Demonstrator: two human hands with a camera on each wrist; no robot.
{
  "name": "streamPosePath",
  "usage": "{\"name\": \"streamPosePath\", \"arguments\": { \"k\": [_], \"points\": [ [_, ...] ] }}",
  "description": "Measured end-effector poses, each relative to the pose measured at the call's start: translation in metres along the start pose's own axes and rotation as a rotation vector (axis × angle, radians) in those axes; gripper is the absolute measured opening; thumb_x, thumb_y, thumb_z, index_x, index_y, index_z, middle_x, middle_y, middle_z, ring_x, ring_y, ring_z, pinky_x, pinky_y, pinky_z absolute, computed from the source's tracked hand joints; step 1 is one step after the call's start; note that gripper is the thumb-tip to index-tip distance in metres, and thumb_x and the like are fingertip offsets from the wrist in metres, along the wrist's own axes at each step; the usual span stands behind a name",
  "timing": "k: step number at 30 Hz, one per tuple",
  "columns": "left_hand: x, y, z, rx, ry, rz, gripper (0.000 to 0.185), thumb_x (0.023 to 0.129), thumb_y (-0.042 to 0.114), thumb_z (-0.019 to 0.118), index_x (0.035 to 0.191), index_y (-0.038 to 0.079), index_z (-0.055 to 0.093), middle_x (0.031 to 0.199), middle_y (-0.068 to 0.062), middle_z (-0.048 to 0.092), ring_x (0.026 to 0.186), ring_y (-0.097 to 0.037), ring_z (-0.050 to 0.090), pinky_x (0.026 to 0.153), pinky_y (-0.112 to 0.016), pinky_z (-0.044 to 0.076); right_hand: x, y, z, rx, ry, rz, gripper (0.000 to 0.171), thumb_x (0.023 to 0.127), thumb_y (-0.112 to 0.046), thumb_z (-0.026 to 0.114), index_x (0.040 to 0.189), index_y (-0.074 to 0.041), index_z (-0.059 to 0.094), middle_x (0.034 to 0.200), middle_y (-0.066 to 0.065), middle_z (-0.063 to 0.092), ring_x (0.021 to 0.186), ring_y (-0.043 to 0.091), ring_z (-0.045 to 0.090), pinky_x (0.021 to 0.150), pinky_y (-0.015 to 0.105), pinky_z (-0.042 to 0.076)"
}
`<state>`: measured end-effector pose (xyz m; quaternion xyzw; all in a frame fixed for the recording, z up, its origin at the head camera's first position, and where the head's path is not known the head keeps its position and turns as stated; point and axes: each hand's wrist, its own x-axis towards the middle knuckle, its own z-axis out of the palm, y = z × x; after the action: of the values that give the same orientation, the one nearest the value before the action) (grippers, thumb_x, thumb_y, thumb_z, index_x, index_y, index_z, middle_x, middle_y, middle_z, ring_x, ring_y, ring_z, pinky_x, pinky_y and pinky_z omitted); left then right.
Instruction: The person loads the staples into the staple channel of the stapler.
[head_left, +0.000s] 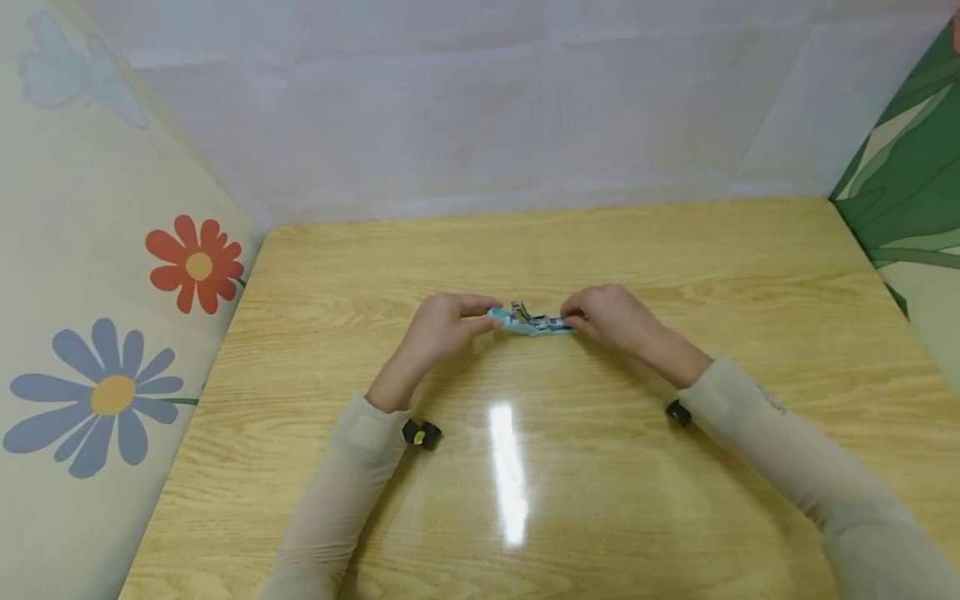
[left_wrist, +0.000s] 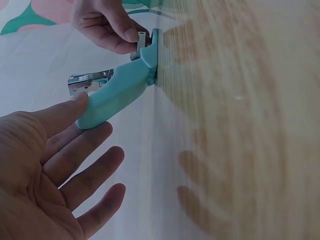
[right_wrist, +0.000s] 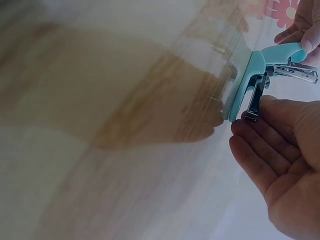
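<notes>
A teal stapler (head_left: 531, 325) lies spread open on the table, its metal parts exposed. At its left end my left hand (head_left: 446, 329) pinches the teal cover (left_wrist: 112, 97) between thumb and index finger; the other fingers are spread. A metal piece (left_wrist: 90, 81) sticks up from that cover. On the opposite side my right hand (head_left: 611, 317) has its thumb and fingertips at the end of the metal magazine (right_wrist: 256, 97), beside the flat teal base (right_wrist: 242, 90). Exactly where these fingertips press is partly hidden in the head view.
The wooden table (head_left: 300, 467) has a bright light reflection in front of the hands. A white sheet (head_left: 487, 108) hangs behind it. Flower-decorated panels stand at left (head_left: 90, 250) and right. Small dark devices sit at both wrists.
</notes>
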<state>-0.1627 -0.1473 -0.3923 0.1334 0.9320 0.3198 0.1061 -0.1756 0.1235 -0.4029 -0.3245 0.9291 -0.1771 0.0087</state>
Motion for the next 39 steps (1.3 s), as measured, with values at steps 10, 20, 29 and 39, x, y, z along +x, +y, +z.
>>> {"name": "streamPosePath", "arguments": {
  "k": [10,20,29,39],
  "points": [
    [-0.002,0.0,0.002,-0.002,-0.019,0.014,0.036,0.091,0.041,0.067,0.125,0.028,0.068,0.127,0.0,0.068,0.119,-0.025,0.063,0.095,-0.045,0.053,-0.009,0.011,0.004,0.028,-0.014,0.061,0.017,0.091,-0.019,0.069,0.103,-0.009,0.076,0.102,0.007,0.077,0.094,0.024,0.072,0.088,0.041,0.056],
    [0.0,0.003,0.003,0.036,-0.031,0.054,0.038,0.092,0.037,0.068,0.128,0.026,0.066,0.119,-0.004,0.072,0.044,-0.01,0.021,0.05,-0.026,0.034,-0.016,0.018,0.003,0.062,0.01,0.072,0.016,0.09,-0.019,0.07,0.102,-0.01,0.077,0.102,0.007,0.077,0.094,0.025,0.072,0.089,0.042,0.056],
    [0.007,0.017,0.005,0.045,-0.021,0.091,0.042,0.093,0.04,0.066,0.132,0.025,0.063,0.125,-0.002,0.07,0.042,-0.009,0.02,0.049,-0.026,0.034,-0.012,0.017,0.002,0.044,-0.007,0.091,0.017,0.09,-0.018,0.069,0.103,-0.008,0.076,0.101,0.008,0.077,0.093,0.025,0.072,0.088,0.043,0.056],
    [0.022,0.039,0.019,0.051,0.001,0.158,0.043,0.094,0.033,0.065,0.135,0.021,0.06,0.127,-0.003,0.067,0.088,-0.019,0.072,0.089,-0.036,0.054,-0.009,0.018,0.003,0.047,0.009,0.081,0.016,0.09,-0.019,0.07,0.101,-0.01,0.076,0.098,0.006,0.077,0.088,0.022,0.072,0.083,0.04,0.057]
  ]
}}
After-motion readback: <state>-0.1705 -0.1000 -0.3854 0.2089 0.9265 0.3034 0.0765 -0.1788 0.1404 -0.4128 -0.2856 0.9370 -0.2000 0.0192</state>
